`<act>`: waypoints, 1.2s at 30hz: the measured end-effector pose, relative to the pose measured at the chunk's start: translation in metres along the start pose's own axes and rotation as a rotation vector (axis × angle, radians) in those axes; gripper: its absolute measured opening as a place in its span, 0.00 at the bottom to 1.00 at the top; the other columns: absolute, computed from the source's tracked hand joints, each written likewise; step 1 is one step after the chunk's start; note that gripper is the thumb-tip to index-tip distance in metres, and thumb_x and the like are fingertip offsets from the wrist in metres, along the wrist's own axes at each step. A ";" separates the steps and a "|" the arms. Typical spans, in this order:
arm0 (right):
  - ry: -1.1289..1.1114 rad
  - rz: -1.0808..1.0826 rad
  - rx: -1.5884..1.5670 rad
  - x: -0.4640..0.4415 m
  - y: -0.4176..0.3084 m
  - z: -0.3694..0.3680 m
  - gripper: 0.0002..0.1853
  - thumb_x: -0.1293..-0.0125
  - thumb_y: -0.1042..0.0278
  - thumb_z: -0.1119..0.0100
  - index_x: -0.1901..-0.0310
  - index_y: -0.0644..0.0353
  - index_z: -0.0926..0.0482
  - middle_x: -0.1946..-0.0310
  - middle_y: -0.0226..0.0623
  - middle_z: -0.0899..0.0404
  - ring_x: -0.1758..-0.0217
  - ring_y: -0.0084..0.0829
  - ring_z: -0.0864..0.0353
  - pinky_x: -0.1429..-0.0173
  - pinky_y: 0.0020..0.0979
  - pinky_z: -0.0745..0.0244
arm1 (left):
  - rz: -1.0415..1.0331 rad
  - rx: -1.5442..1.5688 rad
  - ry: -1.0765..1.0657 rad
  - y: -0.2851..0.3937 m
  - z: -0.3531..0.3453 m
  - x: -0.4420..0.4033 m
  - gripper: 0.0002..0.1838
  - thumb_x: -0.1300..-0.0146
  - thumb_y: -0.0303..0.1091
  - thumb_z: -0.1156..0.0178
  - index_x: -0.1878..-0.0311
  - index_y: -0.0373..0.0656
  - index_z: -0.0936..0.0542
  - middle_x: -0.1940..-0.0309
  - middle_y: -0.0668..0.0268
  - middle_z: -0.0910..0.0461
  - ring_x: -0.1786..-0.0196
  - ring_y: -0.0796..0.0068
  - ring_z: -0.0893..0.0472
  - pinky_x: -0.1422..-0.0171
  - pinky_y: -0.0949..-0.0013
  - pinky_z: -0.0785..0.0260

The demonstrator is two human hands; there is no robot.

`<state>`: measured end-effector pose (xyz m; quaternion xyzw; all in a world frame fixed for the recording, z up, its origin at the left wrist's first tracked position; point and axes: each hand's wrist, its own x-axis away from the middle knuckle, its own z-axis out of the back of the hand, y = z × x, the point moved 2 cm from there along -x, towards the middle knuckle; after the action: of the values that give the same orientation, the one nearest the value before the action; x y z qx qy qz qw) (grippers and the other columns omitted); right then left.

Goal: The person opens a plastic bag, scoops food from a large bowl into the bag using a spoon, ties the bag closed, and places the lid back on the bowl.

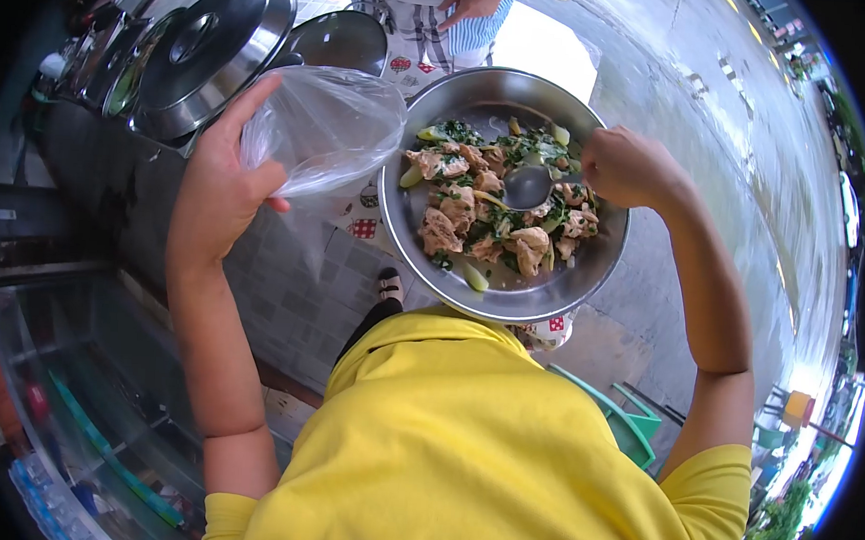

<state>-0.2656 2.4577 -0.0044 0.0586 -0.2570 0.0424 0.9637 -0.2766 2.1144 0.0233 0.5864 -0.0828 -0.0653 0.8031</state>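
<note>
My left hand [225, 166] holds a clear plastic bag [332, 133], with thumb and forefinger spread apart at its mouth. The bag hangs beside the left rim of a wide round metal pan [543, 303]. In this pan lie chunks of cooked chicken [458, 208] with chopped green leaves and pale green vegetable pieces. My right hand [631, 168] is closed at the pan's right edge, around the handle of a metal ladle [528, 188]. The ladle's bowl rests among the food; its handle is mostly hidden by my fingers.
A large lidded metal pot [214, 53] stands at the upper left, beside a dark pan-like vessel [339, 42]. Across the patterned tablecloth [405, 49] stands another person [471, 8], hands visible. A green plastic chair [620, 422] is at lower right, a glass case [103, 399] at lower left.
</note>
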 end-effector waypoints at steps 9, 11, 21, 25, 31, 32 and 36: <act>0.063 0.155 0.056 0.004 -0.033 0.028 0.09 0.52 0.75 0.46 0.69 0.62 0.17 0.70 0.41 0.17 0.64 0.38 0.16 0.66 0.38 0.21 | -0.037 -0.059 -0.080 0.008 -0.007 -0.004 0.40 0.57 0.17 0.54 0.32 0.37 0.35 0.43 0.61 0.27 0.64 0.84 0.26 0.73 0.81 0.32; 0.099 0.203 0.038 0.003 -0.039 0.031 0.10 0.50 0.74 0.45 0.67 0.59 0.16 0.69 0.38 0.16 0.62 0.35 0.16 0.65 0.36 0.20 | -0.042 -0.072 -0.086 0.007 -0.008 -0.005 0.41 0.58 0.18 0.54 0.32 0.38 0.35 0.42 0.61 0.28 0.63 0.84 0.26 0.73 0.81 0.32; 0.029 0.257 0.037 -0.033 -0.054 0.024 0.18 0.45 0.64 0.34 0.50 0.44 0.18 0.57 0.26 0.17 0.55 0.28 0.20 0.61 0.39 0.26 | -0.047 -0.067 -0.112 0.012 -0.018 -0.007 0.42 0.60 0.17 0.54 0.31 0.35 0.37 0.35 0.58 0.34 0.57 0.82 0.24 0.73 0.85 0.32; -0.118 0.263 -0.039 -0.029 -0.049 0.032 0.18 0.44 0.62 0.34 0.49 0.46 0.18 0.57 0.25 0.17 0.57 0.26 0.19 0.61 0.35 0.25 | -0.048 -0.043 -0.114 0.013 -0.019 -0.006 0.42 0.59 0.17 0.54 0.31 0.35 0.37 0.35 0.58 0.35 0.58 0.82 0.24 0.73 0.86 0.32; 0.018 0.026 -0.222 0.011 -0.014 0.033 0.17 0.45 0.52 0.33 0.54 0.46 0.16 0.64 0.30 0.16 0.58 0.25 0.17 0.59 0.31 0.21 | -0.051 -0.018 -0.084 0.012 -0.016 -0.003 0.42 0.58 0.16 0.54 0.31 0.36 0.37 0.35 0.60 0.35 0.57 0.83 0.24 0.73 0.86 0.32; 0.050 -0.002 -0.110 0.017 -0.007 0.030 0.18 0.45 0.51 0.33 0.55 0.48 0.16 0.64 0.30 0.16 0.59 0.26 0.17 0.59 0.31 0.22 | -0.045 -0.017 -0.089 0.010 -0.015 -0.003 0.42 0.58 0.16 0.54 0.31 0.36 0.37 0.35 0.60 0.35 0.57 0.83 0.24 0.73 0.86 0.32; -0.039 -0.023 0.076 0.009 -0.006 0.012 0.17 0.45 0.53 0.33 0.57 0.52 0.15 0.61 0.32 0.15 0.57 0.29 0.16 0.58 0.32 0.22 | -0.035 -0.011 -0.099 0.009 -0.020 -0.003 0.41 0.58 0.16 0.53 0.32 0.36 0.37 0.37 0.61 0.33 0.58 0.82 0.24 0.72 0.85 0.31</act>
<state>-0.2628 2.4507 0.0101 0.0990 -0.2733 0.0399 0.9560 -0.2755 2.1362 0.0261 0.5797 -0.1116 -0.1086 0.7999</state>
